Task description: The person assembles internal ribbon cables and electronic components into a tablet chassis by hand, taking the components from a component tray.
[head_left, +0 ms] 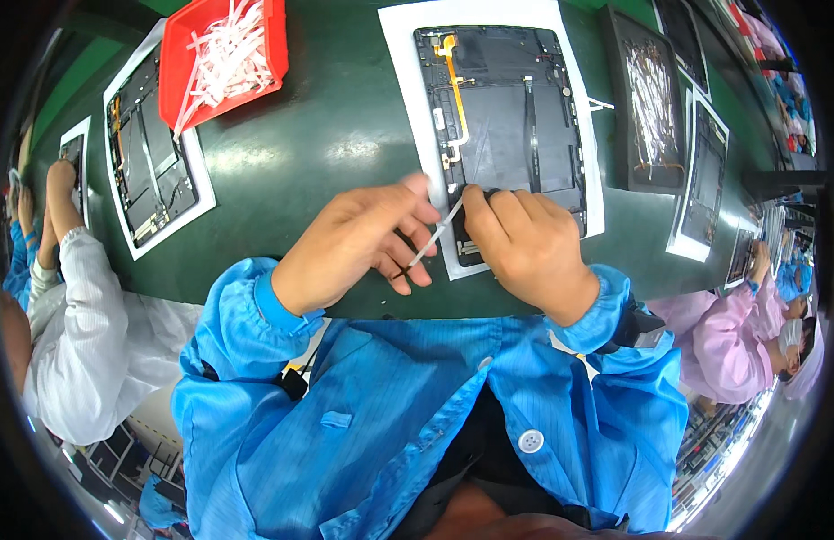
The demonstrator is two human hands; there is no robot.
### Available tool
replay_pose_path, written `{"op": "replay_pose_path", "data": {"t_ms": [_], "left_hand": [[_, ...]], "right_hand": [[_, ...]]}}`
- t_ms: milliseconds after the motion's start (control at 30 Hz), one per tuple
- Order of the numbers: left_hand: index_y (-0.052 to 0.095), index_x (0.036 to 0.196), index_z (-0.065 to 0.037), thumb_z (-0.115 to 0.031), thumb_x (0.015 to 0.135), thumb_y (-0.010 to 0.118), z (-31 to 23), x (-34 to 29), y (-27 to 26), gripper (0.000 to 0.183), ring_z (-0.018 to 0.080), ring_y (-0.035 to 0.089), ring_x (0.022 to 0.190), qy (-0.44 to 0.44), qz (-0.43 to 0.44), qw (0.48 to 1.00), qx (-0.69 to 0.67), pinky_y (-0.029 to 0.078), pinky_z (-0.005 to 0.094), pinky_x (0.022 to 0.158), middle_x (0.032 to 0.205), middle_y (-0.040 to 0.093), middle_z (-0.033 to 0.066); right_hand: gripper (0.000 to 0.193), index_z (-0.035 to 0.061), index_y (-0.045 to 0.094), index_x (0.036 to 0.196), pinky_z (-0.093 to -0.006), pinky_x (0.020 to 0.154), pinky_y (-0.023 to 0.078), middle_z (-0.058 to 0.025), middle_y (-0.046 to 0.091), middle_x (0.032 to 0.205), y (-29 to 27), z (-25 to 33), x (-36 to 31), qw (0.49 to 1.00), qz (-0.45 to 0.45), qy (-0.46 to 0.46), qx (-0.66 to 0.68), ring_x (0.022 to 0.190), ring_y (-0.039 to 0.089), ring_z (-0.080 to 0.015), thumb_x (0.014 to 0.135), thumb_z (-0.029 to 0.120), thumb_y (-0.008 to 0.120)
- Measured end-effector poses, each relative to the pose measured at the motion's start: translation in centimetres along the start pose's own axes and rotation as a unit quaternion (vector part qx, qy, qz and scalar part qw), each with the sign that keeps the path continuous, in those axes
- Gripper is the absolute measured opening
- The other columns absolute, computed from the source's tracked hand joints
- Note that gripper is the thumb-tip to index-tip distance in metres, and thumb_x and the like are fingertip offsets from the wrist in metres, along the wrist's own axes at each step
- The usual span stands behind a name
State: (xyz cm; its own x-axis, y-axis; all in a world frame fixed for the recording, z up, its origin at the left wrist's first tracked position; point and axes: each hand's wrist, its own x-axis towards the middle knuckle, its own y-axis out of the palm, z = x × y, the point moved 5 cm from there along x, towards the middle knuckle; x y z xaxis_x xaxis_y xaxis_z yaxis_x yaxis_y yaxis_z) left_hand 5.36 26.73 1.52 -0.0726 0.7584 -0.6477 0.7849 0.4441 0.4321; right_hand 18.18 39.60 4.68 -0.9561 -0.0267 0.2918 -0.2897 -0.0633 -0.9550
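Black panel (pixel 499 108): curled right hand (pixel 532 243) at lower end, grip unclear; half-open left hand (pixel 361 232), pale strip (pixel 436 236) at left edge.

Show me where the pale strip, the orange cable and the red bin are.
Pale strip (pixel 435 237): head view, on its middle stretch.
Orange cable (pixel 459 99): head view, on its long narrow run.
Red bin (pixel 175 56): head view, on its left wall, beside the heaped strips (pixel 228 63).
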Motion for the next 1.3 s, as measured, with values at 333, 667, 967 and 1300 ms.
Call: {"op": "replay_pose_path", "data": {"t_ms": [333,667,967,1300], "left_hand": [[0.07,0.112,0.003,-0.01,0.102,0.065,0.9,-0.1,0.5,0.017,0.0169,0.073,0.076,0.011,0.007,0.996,0.089,0.059,0.028,0.065,0.091,0.073,0.0092],[0.072,0.116,0.002,-0.004,0.101,0.063,2.6,-0.8,2.3,0.019,0.0118,0.069,0.078,0.13,-0.06,0.965,0.22,0.058,0.0259,0.068,0.093,0.07,0.0061],[0.073,0.111,0.0,-0.001,0.096,0.064,1.4,-0.7,2.1,0.018,0.0211,0.068,0.071,0.243,-0.086,0.906,0.335,0.054,0.031,0.062,0.088,0.067,0.0115],[0.072,0.115,0.002,-0.003,0.096,0.065,1.3,0.1,1.5,0.021,0.0199,0.07,0.069,0.286,-0.071,0.901,0.319,0.055,0.033,0.061,0.088,0.069,0.0132]], "right_hand": [[0.03,0.0016,0.069,0.106,-0.032,0.058,0.051,-0.0046,0.057,0.082,-0.3,0.2,-0.5,0.999,-0.03,0.03,0.029,0.068,0.063,-0.0189,0.079,0.012,0.072],[0.022,0.0023,0.071,0.1,-0.0353,0.059,0.056,-0.0071,0.065,0.089,-1.2,1.1,-1.6,0.965,-0.094,0.074,0.233,0.071,0.069,-0.0238,0.081,0.007,0.08],[0.014,0.0051,0.071,0.091,-0.0365,0.057,0.055,-0.0082,0.066,0.08,0.1,-0.8,-0.7,0.876,-0.003,0.243,0.417,0.064,0.067,-0.0275,0.079,0.003,0.078],[0.009,0.0048,0.068,0.086,-0.0353,0.058,0.053,-0.0086,0.065,0.078,-3.6,-2.6,11.6,0.941,-0.144,0.136,0.276,0.066,0.067,-0.0236,0.084,0.007,0.076]]}}
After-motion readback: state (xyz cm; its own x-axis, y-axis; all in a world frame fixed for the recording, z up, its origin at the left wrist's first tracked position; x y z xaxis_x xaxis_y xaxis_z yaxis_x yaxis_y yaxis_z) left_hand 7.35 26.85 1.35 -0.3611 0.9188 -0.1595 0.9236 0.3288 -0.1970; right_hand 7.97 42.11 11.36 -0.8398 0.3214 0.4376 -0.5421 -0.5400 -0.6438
